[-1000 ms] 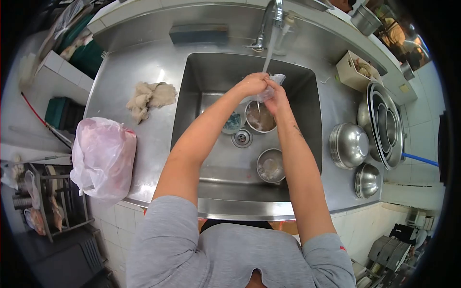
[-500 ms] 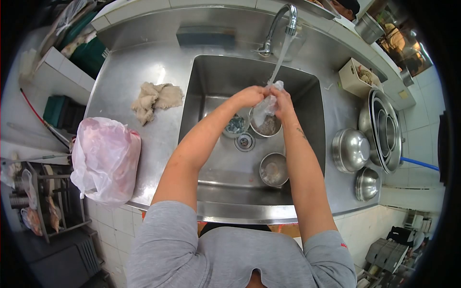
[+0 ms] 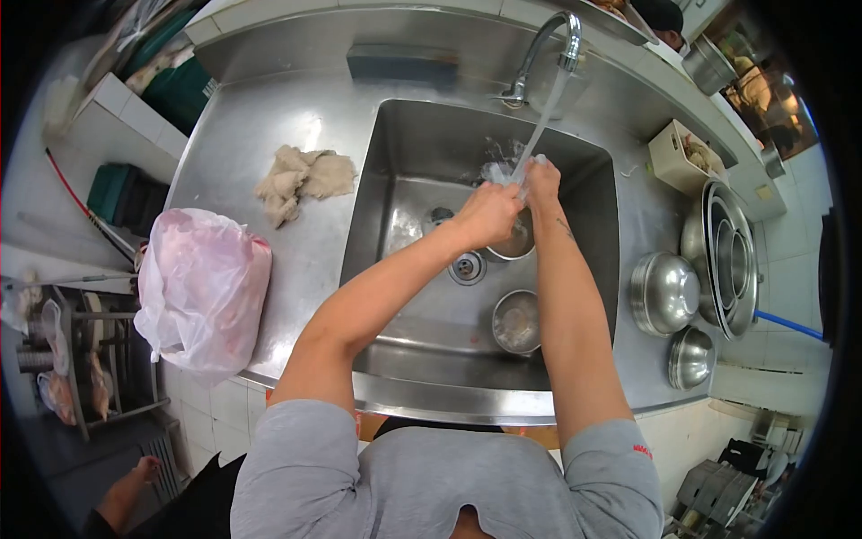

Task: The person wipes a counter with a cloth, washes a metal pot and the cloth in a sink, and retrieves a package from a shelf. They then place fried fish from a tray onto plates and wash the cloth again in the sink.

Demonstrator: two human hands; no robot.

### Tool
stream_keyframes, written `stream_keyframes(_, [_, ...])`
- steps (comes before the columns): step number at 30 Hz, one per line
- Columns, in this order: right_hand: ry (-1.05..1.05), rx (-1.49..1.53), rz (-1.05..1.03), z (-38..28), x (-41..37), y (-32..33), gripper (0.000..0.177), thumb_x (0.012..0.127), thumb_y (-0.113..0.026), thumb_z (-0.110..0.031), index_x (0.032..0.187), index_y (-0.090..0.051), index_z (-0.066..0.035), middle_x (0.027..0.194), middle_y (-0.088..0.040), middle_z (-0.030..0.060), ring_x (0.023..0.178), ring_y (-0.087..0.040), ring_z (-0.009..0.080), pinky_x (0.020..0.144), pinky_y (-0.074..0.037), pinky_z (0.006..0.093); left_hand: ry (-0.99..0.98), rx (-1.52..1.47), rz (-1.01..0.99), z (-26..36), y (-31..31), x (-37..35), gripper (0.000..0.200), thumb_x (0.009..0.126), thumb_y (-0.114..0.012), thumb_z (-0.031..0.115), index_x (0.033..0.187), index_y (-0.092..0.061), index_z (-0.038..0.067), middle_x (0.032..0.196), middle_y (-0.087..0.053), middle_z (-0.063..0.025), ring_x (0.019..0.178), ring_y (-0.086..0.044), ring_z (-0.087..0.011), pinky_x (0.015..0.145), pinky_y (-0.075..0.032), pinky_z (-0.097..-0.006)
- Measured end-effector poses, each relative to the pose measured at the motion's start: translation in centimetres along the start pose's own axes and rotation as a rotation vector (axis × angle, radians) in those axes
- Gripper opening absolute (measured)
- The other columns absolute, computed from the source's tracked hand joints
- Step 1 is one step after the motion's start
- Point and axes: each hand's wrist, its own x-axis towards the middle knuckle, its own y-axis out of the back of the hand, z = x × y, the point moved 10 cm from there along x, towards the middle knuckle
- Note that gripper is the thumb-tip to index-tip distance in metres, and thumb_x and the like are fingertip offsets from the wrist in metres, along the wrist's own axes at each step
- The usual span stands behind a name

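Your left hand (image 3: 489, 216) and right hand (image 3: 542, 184) both have fingers curled tight on the clear plastic bag (image 3: 499, 172); it bunches between them, poking out beyond your fingers, under the faucet (image 3: 569, 57) stream. Metal bowl (image 3: 515, 243) below, partly hidden by your hands.

the grey short-sleeved shirt (image 3: 458, 467) bears a red marking (image 3: 643, 451).

Bright scene, wide fisheye, corners fall to black.
Glare on steel counter (image 3: 229, 153) toward its back edge, also on floor of sink (image 3: 417, 319); right wall shaded. Counter's back edge bows with lens distortion. Rack (image 3: 101, 315) beyond front-left corner dim, soft. Clear plastic (image 3: 499, 173) and splash (image 3: 494, 149) smear together, probably motion blur.
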Motion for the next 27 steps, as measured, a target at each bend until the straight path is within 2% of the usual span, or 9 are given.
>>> stream_keyframes(3, [-0.006, 0.179, -0.11, -0.5, -1.1, -2.0, 0.019, 0.074, -0.056, -0.008, 0.09, -0.059, 0.003, 0.07, -0.057, 0.008, 0.06, -0.053, 0.0163, 0.052, -0.041, 0.0305, 0.144, 0.164, 0.14, -2.9, 1.1, 0.2, 0.013, 0.07, -0.059, 0.011, 0.078, -0.056, 0.002, 0.096, -0.05, -0.0137, 0.094, -0.051, -0.0309, 0.075, -0.04, -0.0447])
stream_keyframes(8, [-0.322, 0.056, -0.23, 0.3, -4.6, -3.0, 0.011, 0.077, -0.056, -0.009, 0.081, -0.059, 0.001, 0.069, -0.055, 0.0071, 0.058, -0.052, 0.0173, 0.053, -0.042, 0.0311, 0.322, -0.111, -0.104, -7.0, -4.2, 1.5, 0.046, 0.066, -0.067, 0.023, 0.102, -0.047, 0.005, 0.105, -0.053, -0.0146, 0.103, -0.05, -0.031, 0.082, -0.036, -0.0498])
stream_keyframes(10, [-0.36, 0.263, -0.29, -0.2, -4.6, -2.6, 0.016, 0.078, -0.059, -0.015, 0.083, -0.059, 0.0, 0.067, -0.055, 0.0065, 0.059, -0.052, 0.0172, 0.055, -0.042, 0.031, 0.433, -0.338, -0.124, -7.5, -4.1, 1.7, 0.05, 0.065, -0.066, 0.024, 0.107, -0.045, 0.006, 0.105, -0.056, -0.0144, 0.102, -0.052, -0.0308, 0.083, -0.035, -0.0505])
stream_keyframes(15, [-0.232, 0.594, -0.414, -4.9, -7.3, -1.5, 0.031, 0.081, -0.058, -0.032, 0.1, -0.055, -0.008, 0.073, -0.056, 0.0027, 0.07, -0.055, 0.018, 0.071, -0.044, 0.0345, 0.346, -0.344, 0.021, -7.6, -4.6, 3.8, 0.026, 0.073, -0.055, 0.019, 0.095, -0.054, 0.007, 0.087, -0.061, -0.0156, 0.091, -0.058, -0.0321, 0.074, -0.042, -0.0418])
stream_keyframes(19, [-0.383, 0.528, -0.182, 4.3, -8.7, 4.5, 0.047, 0.085, -0.046, -0.047, 0.108, -0.051, -0.007, 0.093, -0.059, 0.0045, 0.084, -0.057, 0.0205, 0.085, -0.041, 0.0388, 0.292, -0.467, 0.131, -6.8, -5.1, 4.1, 0.022, 0.077, -0.046, 0.016, 0.09, -0.061, 0.006, 0.072, -0.061, -0.0136, 0.075, -0.062, -0.0273, 0.064, -0.046, -0.0327])
stream_keyframes(20, [-0.49, 0.577, -0.201, 6.8, -11.2, 3.0, 0.052, 0.085, -0.041, -0.052, 0.108, -0.051, -0.006, 0.093, -0.06, 0.0058, 0.084, -0.058, 0.0211, 0.087, -0.039, 0.0419, 0.377, -0.603, 0.028, -6.8, -5.8, 3.6, 0.023, 0.077, -0.046, 0.015, 0.092, -0.062, 0.008, 0.071, -0.06, -0.0116, 0.072, -0.06, -0.0244, 0.063, -0.046, -0.0325])
stream_keyframes(23, [-0.731, 0.59, -0.195, 9.8, -15.8, -0.4, 0.045, 0.089, -0.042, -0.044, 0.111, -0.05, -0.006, 0.097, -0.059, 0.0067, 0.087, -0.057, 0.0199, 0.084, -0.042, 0.0346, 0.594, -0.945, -0.118, -7.7, -5.4, 1.0, 0.026, 0.077, -0.045, 0.013, 0.095, -0.063, 0.01, 0.068, -0.059, -0.0065, 0.063, -0.056, -0.0166, 0.058, -0.046, -0.0323])
stream_keyframes(25, [-0.603, 0.838, -0.211, 11.2, -14.4, -2.6, 0.04, 0.09, -0.042, -0.037, 0.113, -0.049, -0.005, 0.097, -0.058, 0.0082, 0.086, -0.057, 0.019, 0.078, -0.045, 0.0297, 0.704, -1.09, -0.015, -10.7, -5.9, -1.9, 0.027, 0.077, -0.044, 0.012, 0.097, -0.062, 0.011, 0.069, -0.057, -0.0042, 0.06, -0.052, -0.0125, 0.055, -0.046, -0.0327])
stream_keyframes(27, [-0.366, 0.462, -0.117, 10.5, -13.9, -1.1, 0.031, 0.09, -0.045, -0.028, 0.107, -0.051, -0.003, 0.091, -0.058, 0.0076, 0.082, -0.055, 0.0168, 0.073, -0.045, 0.0294, 0.912, -1.249, 0.06, -14.5, -7.5, -5.5, 0.028, 0.078, -0.043, 0.012, 0.1, -0.06, 0.009, 0.077, -0.056, -0.0046, 0.064, -0.052, -0.0136, 0.056, -0.046, -0.0333])
